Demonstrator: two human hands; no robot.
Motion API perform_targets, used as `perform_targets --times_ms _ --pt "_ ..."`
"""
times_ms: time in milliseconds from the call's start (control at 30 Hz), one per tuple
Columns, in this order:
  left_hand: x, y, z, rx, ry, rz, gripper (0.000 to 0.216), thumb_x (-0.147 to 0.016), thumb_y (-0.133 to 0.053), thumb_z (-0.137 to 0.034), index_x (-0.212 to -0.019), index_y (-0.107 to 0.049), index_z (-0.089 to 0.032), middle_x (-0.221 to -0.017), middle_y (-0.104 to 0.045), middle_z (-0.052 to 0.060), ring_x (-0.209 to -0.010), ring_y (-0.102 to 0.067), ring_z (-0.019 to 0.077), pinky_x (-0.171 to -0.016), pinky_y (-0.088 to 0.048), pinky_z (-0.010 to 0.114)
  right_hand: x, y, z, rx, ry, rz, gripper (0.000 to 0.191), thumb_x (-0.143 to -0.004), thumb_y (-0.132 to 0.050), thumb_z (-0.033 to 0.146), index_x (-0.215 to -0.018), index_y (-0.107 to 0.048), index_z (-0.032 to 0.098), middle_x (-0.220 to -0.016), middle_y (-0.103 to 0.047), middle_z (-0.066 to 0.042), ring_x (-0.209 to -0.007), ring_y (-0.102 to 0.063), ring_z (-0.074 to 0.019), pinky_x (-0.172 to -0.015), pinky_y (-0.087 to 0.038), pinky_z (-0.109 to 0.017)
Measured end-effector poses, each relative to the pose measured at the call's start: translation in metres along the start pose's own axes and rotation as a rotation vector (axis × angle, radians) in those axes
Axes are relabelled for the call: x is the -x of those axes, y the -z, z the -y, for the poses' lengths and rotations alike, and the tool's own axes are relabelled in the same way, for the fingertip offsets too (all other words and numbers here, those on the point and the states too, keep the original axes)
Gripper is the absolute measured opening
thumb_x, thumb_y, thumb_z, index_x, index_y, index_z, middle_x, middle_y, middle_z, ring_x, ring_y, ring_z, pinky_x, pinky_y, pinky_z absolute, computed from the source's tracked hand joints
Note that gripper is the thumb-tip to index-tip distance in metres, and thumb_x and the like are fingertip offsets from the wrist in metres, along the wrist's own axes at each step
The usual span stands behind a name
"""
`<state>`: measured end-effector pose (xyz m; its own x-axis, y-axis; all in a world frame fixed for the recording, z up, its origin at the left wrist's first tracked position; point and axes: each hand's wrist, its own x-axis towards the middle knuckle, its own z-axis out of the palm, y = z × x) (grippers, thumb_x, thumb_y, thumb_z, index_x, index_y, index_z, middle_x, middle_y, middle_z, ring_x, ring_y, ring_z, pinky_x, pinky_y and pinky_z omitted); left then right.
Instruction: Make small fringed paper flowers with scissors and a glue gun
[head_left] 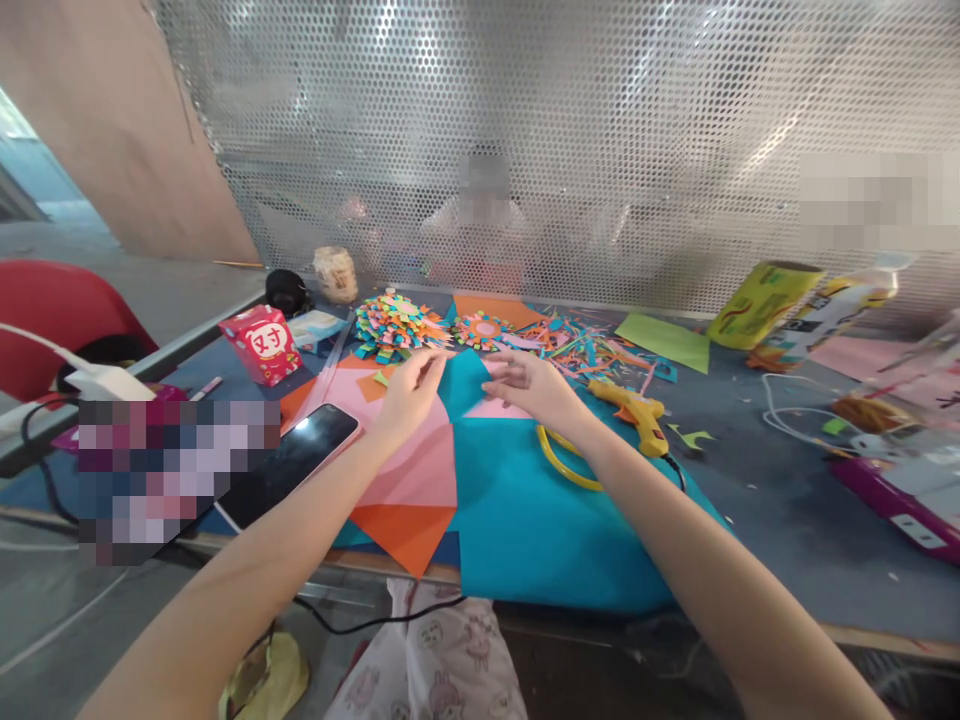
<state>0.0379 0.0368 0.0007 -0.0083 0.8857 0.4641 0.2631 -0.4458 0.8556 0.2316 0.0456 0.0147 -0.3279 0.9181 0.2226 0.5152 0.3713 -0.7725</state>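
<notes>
My left hand (409,393) and my right hand (531,386) meet over a small teal paper piece (463,383), each pinching one side of it with closed fingers. Under them lie a pink sheet (416,470), an orange sheet (405,535) and a large teal sheet (547,530) hanging over the table's front edge. A yellow ring-shaped handle, perhaps scissors (559,462), shows under my right wrist.
A yellow glue gun (637,412) lies right of my right hand. A phone (292,462) and a red carton (261,343) are on the left. Colourful paper scraps (394,325) pile at the back. A perforated metal screen (600,130) with a person behind it closes the far side.
</notes>
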Motion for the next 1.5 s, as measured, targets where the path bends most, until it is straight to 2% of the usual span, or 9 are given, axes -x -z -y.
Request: perform_targets --times_ms 133,267,400,633,767,1000,1200,1367,1500 --pt "0.004 -0.006 0.001 0.135 0.044 0.039 0.03 -0.089 -0.049 -0.042 -0.095 -0.063 -0.017 -0.094 -0.072 0.008 -0.088 -0.068 0.0198 -0.081 -0.054 0.03 0.009 0.015 0.005 -0.077 -0.009 0.021 0.026 -0.068 -0.071 0.04 -0.076 -0.062 0.017 -0.07 -0.067 -0.003 -0.061 -0.062 -0.0149 -0.058 -0.05 -0.027" --pt "0.014 -0.013 -0.004 0.249 0.176 0.207 0.045 -0.083 -0.049 -0.062 -0.077 -0.057 -0.018 -0.064 -0.062 0.002 -0.057 -0.064 0.0174 -0.056 -0.055 0.031 0.018 0.026 0.005 -0.095 -0.011 -0.014 0.033 -0.068 -0.067 0.051 -0.071 -0.057 0.02 -0.059 -0.057 0.002 -0.053 -0.051 -0.0121 -0.05 -0.04 -0.025" --pt "0.019 -0.017 -0.004 0.253 0.24 0.335 0.035 -0.067 -0.075 -0.046 -0.072 -0.055 -0.018 -0.058 -0.059 -0.003 -0.05 -0.061 0.0146 -0.05 -0.052 0.027 0.024 0.034 0.007 -0.09 -0.027 0.006 0.039 -0.065 -0.07 0.055 -0.065 -0.054 0.02 -0.05 -0.051 0.004 -0.045 -0.044 -0.0099 -0.044 -0.033 -0.024" --pt "0.022 -0.021 0.004 0.216 0.297 0.456 0.026 -0.067 -0.077 -0.033 -0.07 -0.057 -0.017 -0.057 -0.066 -0.001 -0.049 -0.063 0.015 -0.048 -0.05 0.025 0.025 0.05 0.002 -0.11 -0.015 -0.055 0.032 -0.073 -0.063 0.051 -0.075 -0.051 0.022 -0.056 -0.053 0.004 -0.049 -0.048 -0.0102 -0.048 -0.039 -0.025" --pt "0.023 -0.02 -0.001 0.206 0.307 0.425 0.022 -0.074 -0.072 -0.034 -0.079 -0.06 -0.016 -0.056 -0.067 -0.001 -0.05 -0.064 0.0144 -0.048 -0.047 0.022 0.024 0.047 -0.004 -0.099 0.005 0.039 0.045 -0.07 -0.063 0.051 -0.101 -0.054 0.021 -0.087 -0.065 -0.004 -0.072 -0.061 -0.0158 -0.062 -0.049 -0.029" --pt "0.022 -0.014 -0.009 0.159 0.345 0.35 0.03 -0.071 -0.075 -0.039 -0.067 -0.054 -0.018 -0.054 -0.069 0.003 -0.051 -0.066 0.0167 -0.045 -0.041 0.022 0.027 0.041 -0.004 0.017 -0.013 0.184 0.043 -0.065 -0.071 0.055 -0.056 -0.048 0.02 -0.051 -0.038 0.007 -0.049 -0.039 -0.0087 -0.048 -0.033 -0.024" --pt "0.019 -0.012 -0.014 0.212 0.375 0.377 0.028 -0.07 -0.073 -0.042 -0.071 -0.062 -0.016 -0.057 -0.068 0.002 -0.054 -0.067 0.0157 -0.043 -0.038 0.02 0.026 0.05 -0.007 0.074 -0.035 0.138 0.052 -0.067 -0.058 0.072 -0.069 -0.051 0.021 -0.059 -0.048 0.004 -0.053 -0.046 -0.0111 -0.051 -0.038 -0.026" --pt "0.02 -0.013 -0.009 0.187 0.33 0.391 0.026 -0.063 -0.078 -0.035 -0.075 -0.065 -0.016 -0.05 -0.062 -0.003 -0.042 -0.059 0.013 -0.039 -0.036 0.02 0.027 0.055 -0.008 0.251 -0.061 0.219 0.041 -0.073 -0.057 0.061 -0.071 -0.06 0.02 -0.06 -0.053 0.002 -0.058 -0.05 -0.0136 -0.055 -0.04 -0.027" --pt "0.016 -0.008 -0.003 0.154 0.268 0.2 0.025 -0.072 -0.072 -0.035 -0.067 -0.054 -0.018 -0.046 -0.053 -0.006 -0.039 -0.054 0.0097 -0.04 -0.036 0.019 0.03 0.061 -0.012 0.501 -0.186 0.107 0.026 -0.08 -0.055 0.046 -0.076 -0.056 0.02 -0.071 -0.06 -0.004 -0.07 -0.057 -0.019 -0.062 -0.041 -0.03"
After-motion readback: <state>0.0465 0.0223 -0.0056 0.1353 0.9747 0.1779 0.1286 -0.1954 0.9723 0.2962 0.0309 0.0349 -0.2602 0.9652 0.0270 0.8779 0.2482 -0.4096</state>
